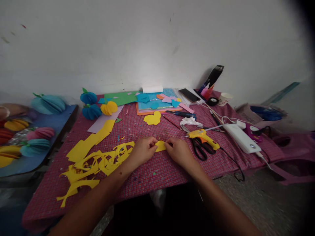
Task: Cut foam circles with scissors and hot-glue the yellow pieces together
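Observation:
Between my hands, low over the red checked cloth, is a small yellow paper piece [160,146]. The fingers of my left hand [144,149] pinch its left edge. My right hand [179,150] is closed on its right edge. Beyond them a yellow paper cutout [152,118] lies flat on the cloth. Curly yellow paper scraps [95,167] spread to the left of my left hand. A yellow glue gun [203,137] lies right of my right hand, partly over black-handled scissors [200,150].
Blue and yellow paper pumpkins [91,112] stand at the back left of the tablecloth [147,178]. Coloured sheets [128,97], a phone [189,95], a black bottle [215,74], a paper cup [224,98] and a white power strip [242,138] are behind and right. A person's wrist [14,110] shows far left.

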The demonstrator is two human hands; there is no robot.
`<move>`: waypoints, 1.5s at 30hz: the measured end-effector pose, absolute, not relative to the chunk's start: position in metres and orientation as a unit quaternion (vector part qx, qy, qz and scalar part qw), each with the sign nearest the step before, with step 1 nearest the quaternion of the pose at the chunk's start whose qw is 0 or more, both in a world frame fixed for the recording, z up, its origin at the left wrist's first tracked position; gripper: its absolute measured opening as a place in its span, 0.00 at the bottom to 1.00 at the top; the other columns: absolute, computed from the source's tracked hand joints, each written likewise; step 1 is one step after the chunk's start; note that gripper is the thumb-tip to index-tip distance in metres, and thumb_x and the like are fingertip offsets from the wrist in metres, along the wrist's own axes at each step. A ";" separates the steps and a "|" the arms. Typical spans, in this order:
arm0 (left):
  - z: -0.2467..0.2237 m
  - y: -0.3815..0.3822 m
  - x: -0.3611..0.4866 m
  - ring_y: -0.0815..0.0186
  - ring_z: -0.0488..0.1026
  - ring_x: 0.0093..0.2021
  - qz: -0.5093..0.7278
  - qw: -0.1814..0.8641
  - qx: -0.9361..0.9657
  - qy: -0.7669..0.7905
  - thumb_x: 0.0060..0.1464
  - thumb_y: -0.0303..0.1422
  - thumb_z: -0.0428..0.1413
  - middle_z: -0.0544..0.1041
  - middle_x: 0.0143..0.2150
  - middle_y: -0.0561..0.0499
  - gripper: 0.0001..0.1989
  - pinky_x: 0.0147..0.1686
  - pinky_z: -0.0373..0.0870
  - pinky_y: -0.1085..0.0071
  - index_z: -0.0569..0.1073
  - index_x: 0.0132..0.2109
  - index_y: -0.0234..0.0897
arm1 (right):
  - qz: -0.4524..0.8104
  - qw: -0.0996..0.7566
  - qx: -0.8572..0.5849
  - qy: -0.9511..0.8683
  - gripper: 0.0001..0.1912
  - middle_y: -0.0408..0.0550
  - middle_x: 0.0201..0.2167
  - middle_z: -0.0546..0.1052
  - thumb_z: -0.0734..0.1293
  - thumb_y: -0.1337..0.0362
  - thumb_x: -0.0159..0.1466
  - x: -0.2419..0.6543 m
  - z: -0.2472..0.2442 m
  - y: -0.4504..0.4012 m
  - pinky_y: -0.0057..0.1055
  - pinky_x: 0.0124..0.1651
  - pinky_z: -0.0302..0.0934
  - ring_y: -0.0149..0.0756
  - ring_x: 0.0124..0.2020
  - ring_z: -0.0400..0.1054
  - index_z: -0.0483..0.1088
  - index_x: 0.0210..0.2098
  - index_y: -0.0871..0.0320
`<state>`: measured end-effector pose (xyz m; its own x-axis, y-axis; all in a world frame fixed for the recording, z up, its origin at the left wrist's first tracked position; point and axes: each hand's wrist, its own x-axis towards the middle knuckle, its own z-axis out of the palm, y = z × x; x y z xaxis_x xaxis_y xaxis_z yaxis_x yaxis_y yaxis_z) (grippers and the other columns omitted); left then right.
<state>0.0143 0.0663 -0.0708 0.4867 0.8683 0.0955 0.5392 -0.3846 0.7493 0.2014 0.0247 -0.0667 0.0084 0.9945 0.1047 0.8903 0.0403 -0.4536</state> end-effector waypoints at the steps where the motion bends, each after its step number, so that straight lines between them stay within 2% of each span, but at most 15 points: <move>1: -0.071 0.066 0.014 0.66 0.73 0.33 0.246 0.329 0.797 0.442 0.55 0.30 0.55 0.78 0.33 0.52 0.07 0.34 0.67 0.71 0.77 0.39 0.39 | 0.128 0.199 -0.681 -0.693 0.12 0.49 0.30 0.82 0.64 0.65 0.66 0.201 -0.066 0.025 0.29 0.33 0.55 0.37 0.31 0.74 0.77 0.30 0.58; 15: -0.062 0.064 0.013 0.65 0.70 0.35 0.234 0.267 0.826 0.438 0.54 0.30 0.57 0.73 0.33 0.52 0.04 0.35 0.66 0.70 0.76 0.37 0.38 | 0.137 0.202 -0.683 -0.689 0.10 0.49 0.32 0.83 0.65 0.65 0.66 0.202 -0.066 0.027 0.29 0.35 0.58 0.37 0.33 0.75 0.78 0.33 0.57; 21: -0.058 0.062 0.002 0.69 0.69 0.32 0.244 0.312 0.826 0.401 0.51 0.28 0.58 0.72 0.40 0.51 0.12 0.33 0.68 0.71 0.76 0.45 0.39 | 0.162 0.244 -0.663 -0.689 0.10 0.49 0.37 0.82 0.62 0.68 0.67 0.205 -0.064 0.019 0.29 0.41 0.61 0.37 0.38 0.75 0.77 0.40 0.58; 23: -0.058 0.059 -0.001 0.67 0.71 0.35 0.235 0.306 0.838 0.385 0.51 0.27 0.58 0.74 0.43 0.50 0.14 0.36 0.69 0.70 0.75 0.47 0.40 | 0.157 0.249 -0.655 -0.696 0.12 0.50 0.41 0.81 0.61 0.71 0.67 0.207 -0.064 0.012 0.30 0.45 0.61 0.38 0.41 0.74 0.76 0.44 0.59; 27: -0.064 0.055 -0.002 0.59 0.71 0.50 0.229 0.254 0.861 0.376 0.52 0.31 0.61 0.75 0.50 0.47 0.17 0.50 0.69 0.62 0.74 0.50 0.41 | 0.130 0.216 -0.661 -0.707 0.14 0.54 0.45 0.80 0.61 0.70 0.66 0.208 -0.061 -0.001 0.34 0.50 0.61 0.42 0.46 0.72 0.75 0.47 0.58; 30: -0.070 0.055 0.000 0.58 0.71 0.51 0.230 0.232 0.868 0.374 0.54 0.32 0.60 0.75 0.52 0.46 0.16 0.53 0.68 0.60 0.74 0.50 0.40 | 0.136 0.194 -0.666 -0.707 0.13 0.53 0.43 0.80 0.63 0.69 0.66 0.208 -0.058 -0.004 0.35 0.49 0.61 0.43 0.45 0.73 0.76 0.46 0.56; 45: -0.070 0.055 0.003 0.61 0.72 0.48 0.222 0.229 0.877 0.359 0.59 0.32 0.56 0.76 0.49 0.47 0.10 0.50 0.70 0.63 0.75 0.47 0.39 | 0.147 0.201 -0.668 -0.702 0.12 0.50 0.39 0.81 0.64 0.68 0.65 0.206 -0.060 -0.002 0.31 0.43 0.62 0.40 0.41 0.74 0.78 0.42 0.54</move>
<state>0.0026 0.0551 -0.0701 0.6435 0.7314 0.2257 0.5277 -0.6375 0.5614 0.2063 -0.0023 -0.0602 -0.0281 0.9960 0.0853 0.8780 0.0654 -0.4742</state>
